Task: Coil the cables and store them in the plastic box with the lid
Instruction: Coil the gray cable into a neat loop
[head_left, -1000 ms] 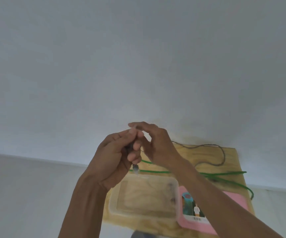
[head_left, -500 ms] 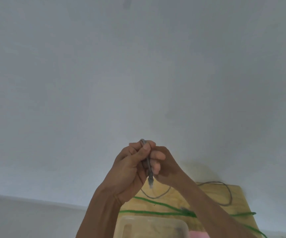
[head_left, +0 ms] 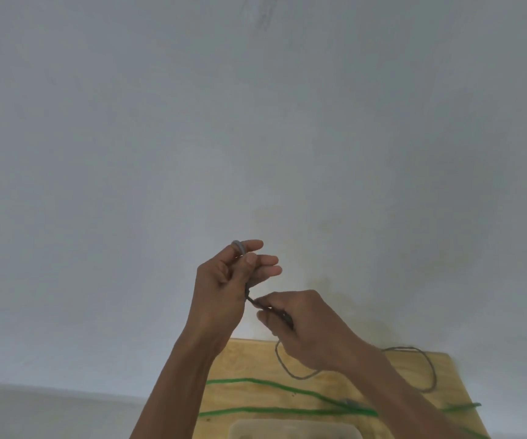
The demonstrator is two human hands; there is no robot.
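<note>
Grey cable (head_left: 290, 372), limp and light, is pinched by left hand (head_left: 224, 286) and right hand (head_left: 306, 327) near its end, best fed loop by loop.

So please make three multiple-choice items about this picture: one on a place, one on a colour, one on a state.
1. Where does the green cable lie?
A. inside the plastic box
B. on the wooden board
C. over the person's shoulder

2. What colour is the cable that both hands hold?
A. grey
B. red
C. yellow

3. How is the grey cable right now?
A. fully coiled and stored in the box
B. partly looped on the left hand, the rest loose on the board
C. cut into two pieces

Answers: 1 B, the green strands stretch flat across the wooden board, behind the plastic box. 2 A, the strand between the left hand and the right hand is grey. 3 B, a grey loop sits over a left finger while a long curve trails on the board.
</note>
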